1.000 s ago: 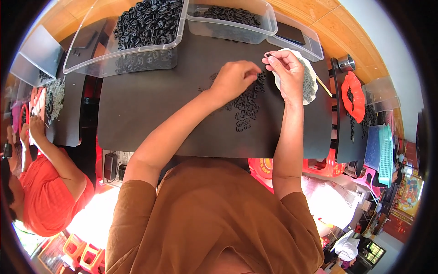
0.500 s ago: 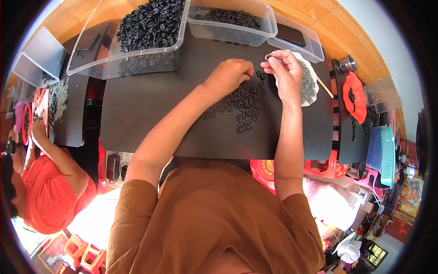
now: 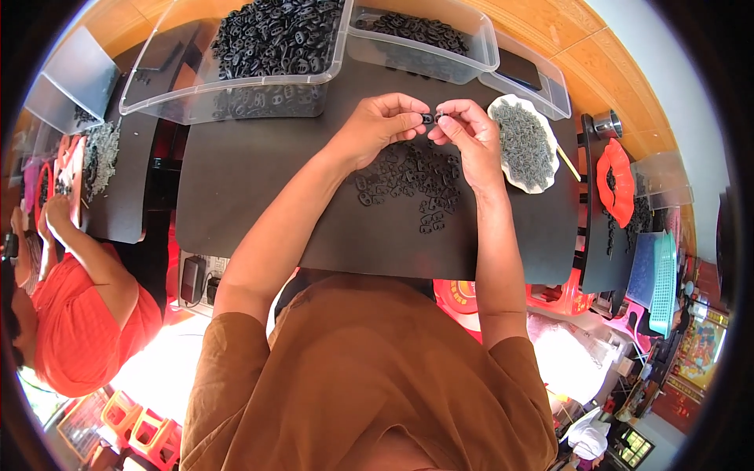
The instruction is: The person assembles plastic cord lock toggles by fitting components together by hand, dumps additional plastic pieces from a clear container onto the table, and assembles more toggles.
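My left hand (image 3: pixel 385 129) pinches a small black plastic buckle-like piece (image 3: pixel 428 119) between thumb and fingertips. Facing it almost tip to tip, my right hand (image 3: pixel 471 140) is closed on a tiny dark part, mostly covered by the fingers; its kind I cannot make out. Just below both hands, a loose scatter of similar black pieces (image 3: pixel 408 179) lies on the dark table (image 3: pixel 251 188). Beside my right hand stands a white scalloped dish (image 3: pixel 525 188) heaped with tiny grey translucent parts (image 3: pixel 525 143).
A large clear bin (image 3: pixel 338 56) and a smaller clear bin (image 3: pixel 428 69) at the back hold black pieces. Behind the dish sits another clear box (image 3: pixel 559 102). A thin stick (image 3: pixel 569 163) lies by the dish; a red scalloped dish (image 3: pixel 620 196) is farther right. A person in red (image 3: pixel 94 330) works at left.
My left hand has come up from the scattered pieces with a black buckle-like piece. My right hand has moved down and left to meet it. The view has shifted slightly.
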Motion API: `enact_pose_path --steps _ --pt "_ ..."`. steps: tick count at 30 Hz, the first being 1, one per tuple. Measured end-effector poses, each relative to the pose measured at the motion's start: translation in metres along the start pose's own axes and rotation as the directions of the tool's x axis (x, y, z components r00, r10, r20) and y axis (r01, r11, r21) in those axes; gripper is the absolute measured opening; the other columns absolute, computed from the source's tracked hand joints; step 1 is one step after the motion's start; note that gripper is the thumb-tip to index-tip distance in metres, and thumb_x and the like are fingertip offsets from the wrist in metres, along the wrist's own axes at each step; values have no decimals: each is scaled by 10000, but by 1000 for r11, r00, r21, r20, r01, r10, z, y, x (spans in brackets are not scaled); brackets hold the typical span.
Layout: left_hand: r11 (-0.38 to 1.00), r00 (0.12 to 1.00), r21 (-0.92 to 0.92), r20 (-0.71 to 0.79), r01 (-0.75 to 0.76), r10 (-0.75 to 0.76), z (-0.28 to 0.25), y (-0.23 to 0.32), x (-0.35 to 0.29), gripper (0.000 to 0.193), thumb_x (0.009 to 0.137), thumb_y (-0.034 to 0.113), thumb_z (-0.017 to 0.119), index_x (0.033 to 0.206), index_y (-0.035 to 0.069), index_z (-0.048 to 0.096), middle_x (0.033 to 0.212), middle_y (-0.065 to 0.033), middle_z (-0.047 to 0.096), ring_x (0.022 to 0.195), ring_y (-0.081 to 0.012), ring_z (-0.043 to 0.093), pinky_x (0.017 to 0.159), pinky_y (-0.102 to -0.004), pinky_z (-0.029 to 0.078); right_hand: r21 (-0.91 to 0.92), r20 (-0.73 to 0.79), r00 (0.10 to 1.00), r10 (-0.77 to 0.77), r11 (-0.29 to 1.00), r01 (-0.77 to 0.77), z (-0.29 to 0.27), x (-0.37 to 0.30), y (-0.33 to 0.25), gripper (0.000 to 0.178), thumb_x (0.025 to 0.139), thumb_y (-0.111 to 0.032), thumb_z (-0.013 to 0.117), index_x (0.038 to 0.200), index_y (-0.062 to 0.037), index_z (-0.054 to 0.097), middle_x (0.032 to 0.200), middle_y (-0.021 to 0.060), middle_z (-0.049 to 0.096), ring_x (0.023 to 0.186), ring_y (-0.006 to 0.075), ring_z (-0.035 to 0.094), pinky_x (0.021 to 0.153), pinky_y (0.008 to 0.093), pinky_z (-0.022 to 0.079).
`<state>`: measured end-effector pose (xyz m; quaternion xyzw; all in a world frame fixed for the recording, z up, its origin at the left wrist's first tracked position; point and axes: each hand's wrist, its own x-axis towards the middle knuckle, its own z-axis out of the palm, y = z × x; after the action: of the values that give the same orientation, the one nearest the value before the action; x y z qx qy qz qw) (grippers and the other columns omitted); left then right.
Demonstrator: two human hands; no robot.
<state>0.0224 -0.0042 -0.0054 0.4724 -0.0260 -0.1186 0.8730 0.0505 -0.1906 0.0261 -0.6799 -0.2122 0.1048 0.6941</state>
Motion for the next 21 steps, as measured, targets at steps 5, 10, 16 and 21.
enact_pose_path --steps 5,10,16,21 --pt "1000 998 -16 -69 1 -3 4 1 -4 191 890 47 619 1075 14 586 966 -49 637 832 -106 616 771 -221 524 -41 27 999 37 999 -36 4 0 4 118 897 -56 591 996 5 609 868 41 636 736 100 631 669 223 522" --pt "990 998 -134 -54 -45 38 3 -7 -2 209 883 32 623 1084 42 565 1044 -52 624 917 -114 615 805 -234 528 -86 40 998 46 995 -42 10 -2 1 119 895 -49 596 997 8 617 905 50 651 743 102 635 673 224 524" --pt "984 999 -176 -20 -32 29 -2 -5 -1 180 885 25 610 1058 60 573 1065 -77 633 921 -135 615 812 -261 529 -91 37 998 42 995 -39 10 -2 0 116 894 -48 600 996 3 620 907 52 655 743 101 636 673 224 524" --pt "995 1000 -102 -21 -9 7 -1 9 -6 171 890 12 592 1053 59 568 1086 -87 628 955 -147 621 801 -257 537 -114 28 1000 8 993 -5 6 -3 0 122 888 -39 602 1002 3 613 897 53 652 739 102 636 668 227 521"
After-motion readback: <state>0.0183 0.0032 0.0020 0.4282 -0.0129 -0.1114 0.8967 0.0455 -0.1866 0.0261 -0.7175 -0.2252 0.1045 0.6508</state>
